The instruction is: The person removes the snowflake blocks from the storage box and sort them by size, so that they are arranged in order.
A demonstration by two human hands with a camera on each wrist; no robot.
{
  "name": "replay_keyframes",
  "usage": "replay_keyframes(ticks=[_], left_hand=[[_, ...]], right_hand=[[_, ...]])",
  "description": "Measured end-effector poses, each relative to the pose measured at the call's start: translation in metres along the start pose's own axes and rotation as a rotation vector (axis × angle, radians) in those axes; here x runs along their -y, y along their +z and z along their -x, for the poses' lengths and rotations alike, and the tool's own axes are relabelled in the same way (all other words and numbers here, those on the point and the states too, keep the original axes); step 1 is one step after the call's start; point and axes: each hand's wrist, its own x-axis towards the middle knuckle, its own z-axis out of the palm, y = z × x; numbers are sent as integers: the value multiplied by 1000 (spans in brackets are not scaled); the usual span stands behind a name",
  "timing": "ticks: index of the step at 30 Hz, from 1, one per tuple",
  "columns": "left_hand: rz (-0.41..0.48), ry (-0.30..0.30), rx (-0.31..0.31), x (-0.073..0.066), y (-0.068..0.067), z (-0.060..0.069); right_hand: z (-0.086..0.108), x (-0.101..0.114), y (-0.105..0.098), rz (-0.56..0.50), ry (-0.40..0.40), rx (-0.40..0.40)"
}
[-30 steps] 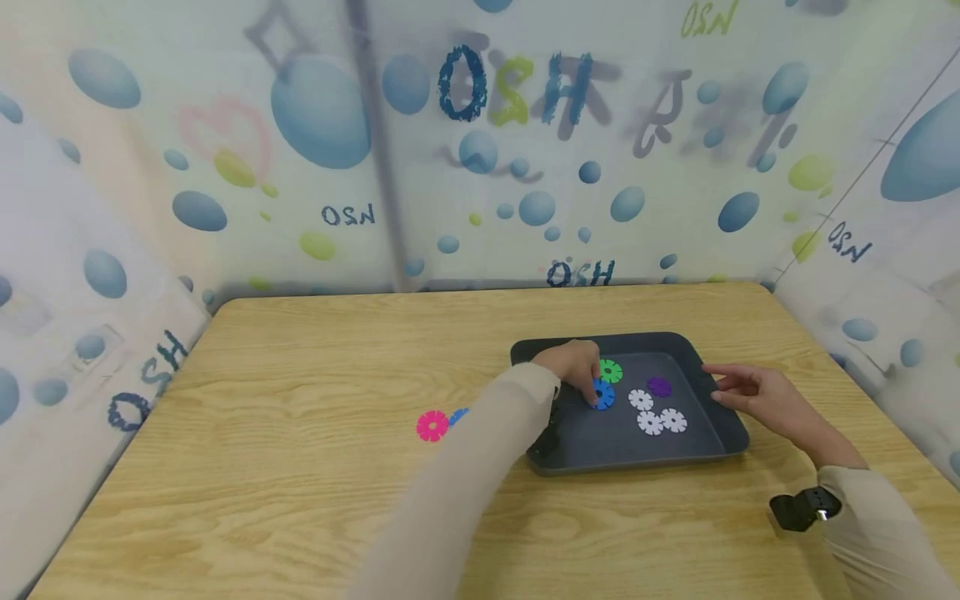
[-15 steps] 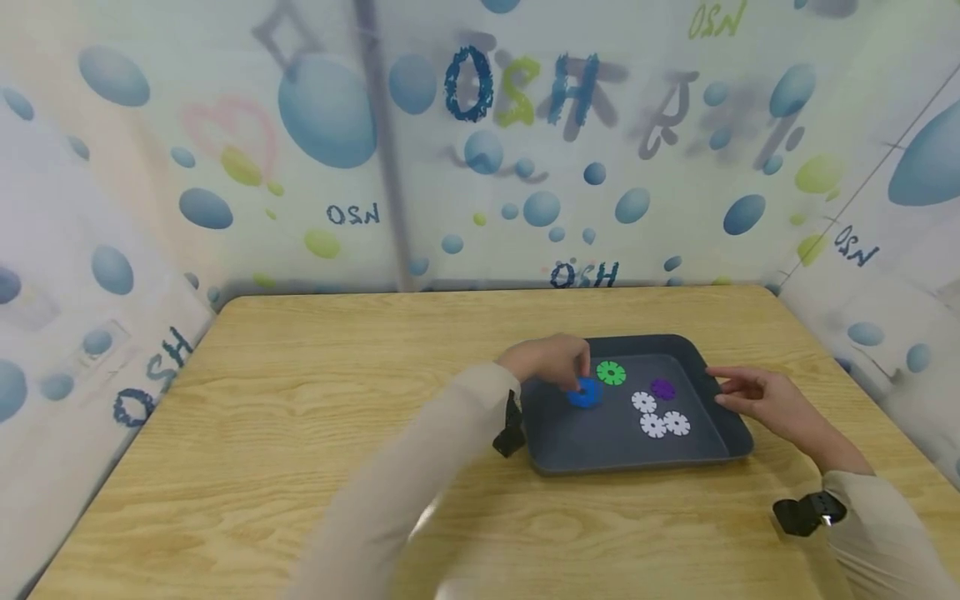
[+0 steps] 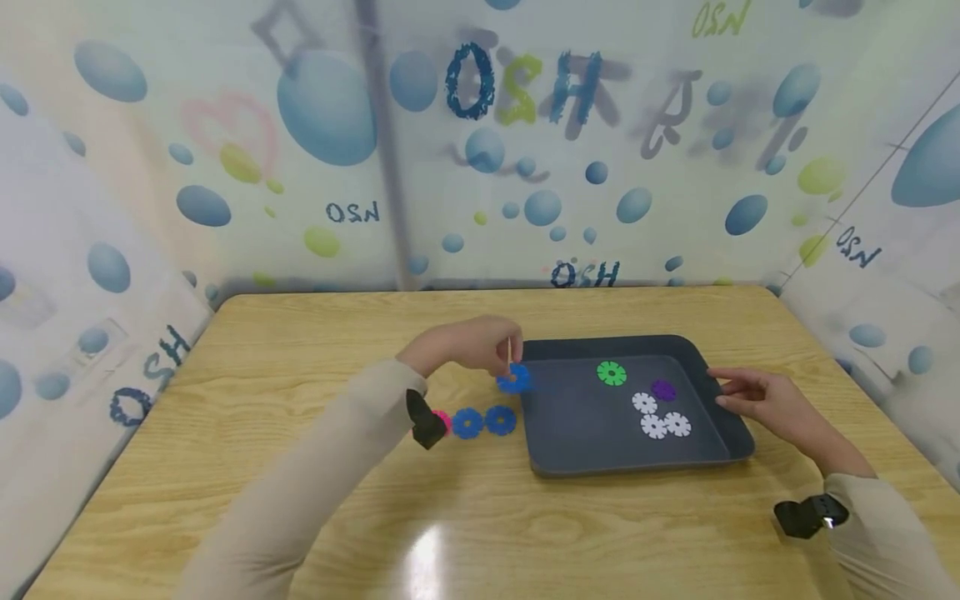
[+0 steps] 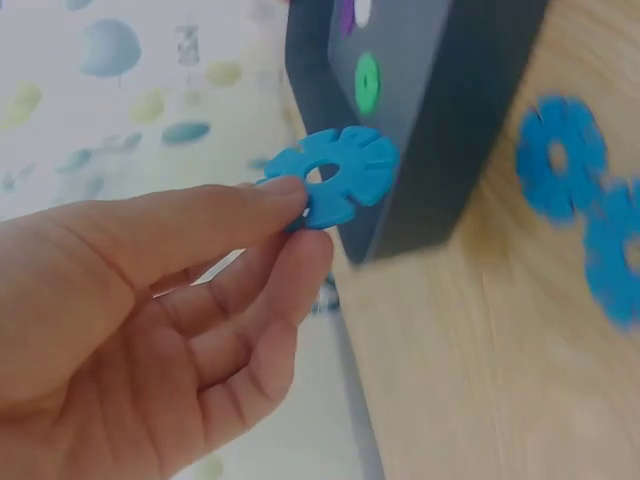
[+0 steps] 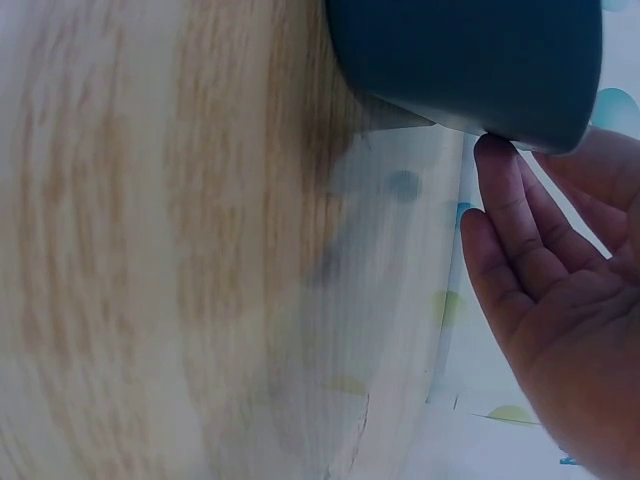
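Note:
My left hand [image 3: 471, 342] pinches a blue notched building disc [image 4: 365, 175] between thumb and fingers, above the left rim of the dark grey tray [image 3: 585, 433]. My right hand [image 3: 768, 400] holds the tray's right rim, its fingertips at the edge in the right wrist view. Inside the tray lie a green disc [image 3: 611, 373], a purple disc [image 3: 663, 390] and several white discs [image 3: 654, 427]. On the table left of the tray, two blue discs [image 3: 484, 422] lie in a row beside a pink disc [image 3: 444, 422], which the left wrist's black device partly hides.
The wooden table [image 3: 300, 350] reaches back to a patterned cloth wall [image 3: 465, 200], with similar walls at both sides. Black devices are strapped at both wrists, the right one [image 3: 810, 515] beyond the tray's front right corner.
The left hand has lifted a blue disc from beside the green one in the tray and carried it left to the rim. The right hand stays at the tray's right rim.

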Motion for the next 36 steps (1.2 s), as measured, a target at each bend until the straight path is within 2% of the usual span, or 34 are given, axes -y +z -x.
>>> replay_keyframes(ticks=[4, 8, 13, 17, 21, 25, 36], left_hand=[[6, -21, 13, 21, -7, 26], [22, -46, 43, 44, -8, 51], [78, -77, 75, 73, 0, 80], [179, -69, 84, 90, 10, 96], [246, -53, 51, 101, 20, 102], [245, -63, 25, 106, 27, 103], [243, -83, 44, 110, 34, 102]], right_hand=[[0, 0, 0, -3, 1, 1], [-1, -2, -1, -7, 6, 0], [0, -3, -1, -13, 2, 8], [-1, -2, -1, -12, 0, 11], [-1, -1, -1, -11, 0, 14], [-1, -2, -1, -11, -5, 13], [0, 1, 0, -11, 5, 11]])
